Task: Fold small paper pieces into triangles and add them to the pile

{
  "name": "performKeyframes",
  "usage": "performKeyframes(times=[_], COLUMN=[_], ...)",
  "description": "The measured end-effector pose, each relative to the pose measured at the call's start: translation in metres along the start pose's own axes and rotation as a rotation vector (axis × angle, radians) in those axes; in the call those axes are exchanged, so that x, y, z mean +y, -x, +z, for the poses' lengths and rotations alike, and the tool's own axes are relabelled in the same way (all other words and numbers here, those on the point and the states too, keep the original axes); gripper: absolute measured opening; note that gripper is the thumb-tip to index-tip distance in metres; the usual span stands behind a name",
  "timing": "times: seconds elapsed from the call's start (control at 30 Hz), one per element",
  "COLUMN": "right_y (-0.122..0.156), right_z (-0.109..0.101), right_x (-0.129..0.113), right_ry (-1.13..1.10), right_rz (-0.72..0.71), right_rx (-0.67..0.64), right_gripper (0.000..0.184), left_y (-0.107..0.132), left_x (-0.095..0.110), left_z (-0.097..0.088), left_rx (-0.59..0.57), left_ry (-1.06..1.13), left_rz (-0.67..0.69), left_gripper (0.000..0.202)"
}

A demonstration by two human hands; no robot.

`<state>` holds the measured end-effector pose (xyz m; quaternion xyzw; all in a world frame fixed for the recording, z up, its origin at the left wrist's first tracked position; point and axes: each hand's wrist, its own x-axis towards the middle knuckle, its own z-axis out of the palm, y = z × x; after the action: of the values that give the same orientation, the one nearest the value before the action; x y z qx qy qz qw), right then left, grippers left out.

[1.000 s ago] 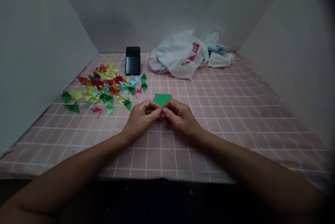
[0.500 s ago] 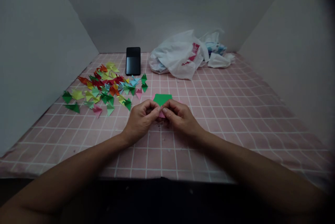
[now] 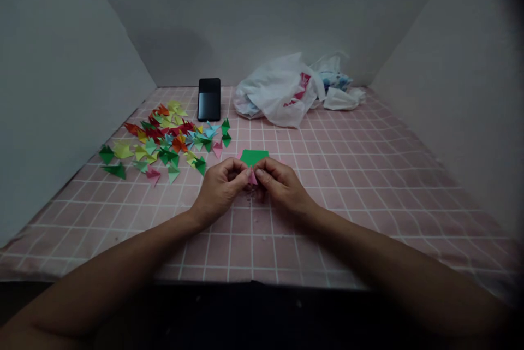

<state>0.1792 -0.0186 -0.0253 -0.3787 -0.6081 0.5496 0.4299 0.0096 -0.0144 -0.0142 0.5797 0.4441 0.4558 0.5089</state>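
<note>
The pink paper (image 3: pixel 252 177) is mostly hidden; only a small pointed part shows between the fingertips, and its shape is hard to make out. The left hand (image 3: pixel 220 185) and the right hand (image 3: pixel 280 185) meet above the pink cloth (image 3: pixel 368 175), and both pinch this paper between thumb and fingers. Green paper (image 3: pixel 254 156) lies just behind the hands, its near edge covered by them. Folded triangles (image 3: pixel 164 140) lie to the left, a phone (image 3: pixel 209 99) and a bag (image 3: pixel 278 88) at the back.
</note>
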Motion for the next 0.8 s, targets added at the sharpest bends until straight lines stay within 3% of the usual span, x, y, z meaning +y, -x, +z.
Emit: performKeyframes(times=[0.27, 0.47, 0.63, 0.8], right_y=[-0.0012, -0.0044, -0.0045, -0.0025], right_z=[0.0009, -0.0003, -0.0029, -0.0046], right_x=[0.0031, 0.0034, -0.0010, -0.0031], right_ry=[-0.007, 0.025, -0.016, 0.134], right_rz=[-0.030, -0.100, -0.106, -0.133], right_rx=[-0.008, 0.083, 0.004, 0.060], right_gripper=[0.013, 0.013, 0.016, 0.022], left_y=[-0.0007, -0.0014, -0.0015, -0.0007], left_x=[0.0028, 0.0025, 0.0052, 0.0046], left_z=[0.0012, -0.0008, -0.0040, -0.0028], left_rx=[0.019, -0.020, -0.069, -0.101], left_ry=[-0.034, 0.014, 0.057, 0.120], left_rz=[0.014, 0.030, 0.049, -0.001], left_gripper=[0.016, 0.017, 0.019, 0.022])
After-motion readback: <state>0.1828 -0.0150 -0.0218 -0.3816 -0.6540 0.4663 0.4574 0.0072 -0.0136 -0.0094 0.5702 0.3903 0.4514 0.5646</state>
